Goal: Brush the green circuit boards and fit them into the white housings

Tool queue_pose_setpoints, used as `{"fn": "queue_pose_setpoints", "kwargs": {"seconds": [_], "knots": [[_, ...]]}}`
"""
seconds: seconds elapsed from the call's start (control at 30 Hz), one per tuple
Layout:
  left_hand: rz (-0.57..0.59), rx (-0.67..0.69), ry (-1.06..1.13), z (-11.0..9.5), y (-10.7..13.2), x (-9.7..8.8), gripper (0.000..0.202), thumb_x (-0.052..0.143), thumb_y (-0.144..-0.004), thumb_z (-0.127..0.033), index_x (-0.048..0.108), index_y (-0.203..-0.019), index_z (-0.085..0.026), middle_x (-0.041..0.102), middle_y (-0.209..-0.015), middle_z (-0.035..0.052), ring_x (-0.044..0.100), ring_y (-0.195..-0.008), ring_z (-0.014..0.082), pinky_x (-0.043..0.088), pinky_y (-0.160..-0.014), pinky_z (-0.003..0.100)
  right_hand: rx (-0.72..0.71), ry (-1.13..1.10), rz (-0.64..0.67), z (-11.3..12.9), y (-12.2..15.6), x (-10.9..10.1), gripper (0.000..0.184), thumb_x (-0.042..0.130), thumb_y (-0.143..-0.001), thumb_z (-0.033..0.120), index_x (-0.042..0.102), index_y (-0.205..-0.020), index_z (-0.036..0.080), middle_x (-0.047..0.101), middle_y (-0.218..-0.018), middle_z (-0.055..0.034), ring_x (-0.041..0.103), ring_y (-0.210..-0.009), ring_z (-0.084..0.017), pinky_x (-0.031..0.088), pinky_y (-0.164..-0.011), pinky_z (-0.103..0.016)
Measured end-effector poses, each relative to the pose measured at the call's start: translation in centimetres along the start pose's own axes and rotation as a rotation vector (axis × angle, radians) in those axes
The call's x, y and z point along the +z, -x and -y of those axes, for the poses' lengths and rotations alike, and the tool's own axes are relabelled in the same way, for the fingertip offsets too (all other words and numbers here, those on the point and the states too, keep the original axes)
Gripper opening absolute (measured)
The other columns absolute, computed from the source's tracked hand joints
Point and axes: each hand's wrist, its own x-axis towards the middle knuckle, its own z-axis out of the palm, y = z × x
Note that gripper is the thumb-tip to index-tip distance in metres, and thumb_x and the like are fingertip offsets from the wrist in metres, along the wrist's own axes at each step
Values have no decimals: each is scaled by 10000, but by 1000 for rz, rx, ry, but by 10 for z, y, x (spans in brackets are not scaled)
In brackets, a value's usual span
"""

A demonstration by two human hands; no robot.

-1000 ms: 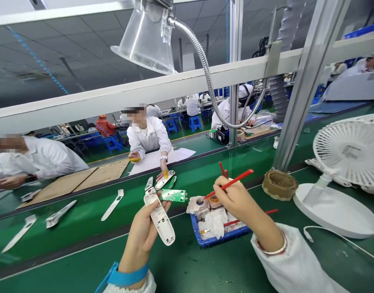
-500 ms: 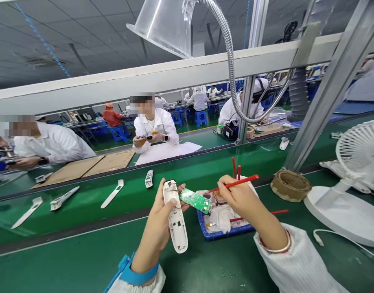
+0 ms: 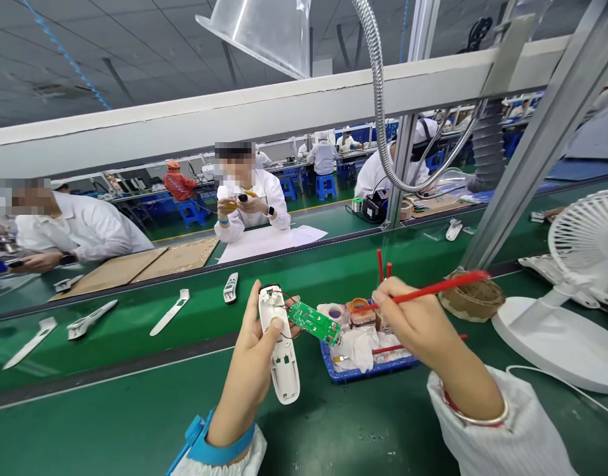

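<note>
My left hand [image 3: 254, 349] is closed around a long white plastic housing [image 3: 284, 378], thumb pressed on its inner side. A green circuit board [image 3: 314, 321] hangs off the housing's right side on thin wires, with fingertips behind its near end. In my right hand [image 3: 415, 314] a slim red-handled brush [image 3: 440, 285] is pinched, its handle pointing right. Its tip is too small to make out, above a blue tray [image 3: 356, 378]. White cloth [image 3: 356, 344] and another red-handled brush [image 3: 388, 349] lie in that tray.
Several white device parts [image 3: 171, 312] lie along the green conveyor belt [image 3: 120, 350]. A tape roll [image 3: 475, 301] and white fan [image 3: 556, 344] stand at right. A clear lamp hood [image 3: 264, 33] hangs overhead. A co-worker [image 3: 254, 205] sits across the line.
My right hand has moved right with the red-handled brush, away from the circuit board. The board and housing have tilted slightly. The belt parts appear shifted left and the view has moved a little.
</note>
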Motion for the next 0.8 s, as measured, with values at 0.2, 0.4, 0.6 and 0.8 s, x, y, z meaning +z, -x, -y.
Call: {"fn": "queue_pose_setpoints", "kwargs": {"seconds": [0.2, 0.4, 0.6, 0.8], "knots": [[52, -101, 23, 1, 2, 2, 824, 696, -718, -193, 283, -1408, -371, 664, -1084, 28, 644, -910, 196, 531, -809, 323, -99, -537, -390, 21, 26, -16, 144, 449, -888, 176, 568, -817, 217, 567, -652, -8, 542, -568, -166, 426, -544, -319], [105, -106, -42, 5, 4, 0, 803, 671, -754, -240, 245, -1421, -373, 661, -1031, 23, 643, -806, 168, 524, -799, 329, -151, -615, -176, 29, 31, 0, 171, 419, -904, 137, 561, -856, 220, 560, -650, -1, 550, -611, -166, 447, -553, -317], [160, -89, -108, 6, 5, -3, 774, 655, -769, -263, 252, -1418, -383, 668, -958, 21, 609, -701, 150, 500, -627, 239, -161, -499, -202, 22, 27, 5, 175, 436, -876, 101, 567, -849, 214, 566, -670, -1, 563, -631, -167, 454, -609, -335], [173, -83, -127, 7, 6, -2, 756, 661, -761, -262, 287, -1408, -382, 662, -831, 4, 555, -610, 127, 460, -569, 212, -162, -436, -188, 23, 29, -8, 175, 426, -880, 106, 552, -848, 224, 577, -674, -1, 564, -619, -169, 451, -608, -341]]}}
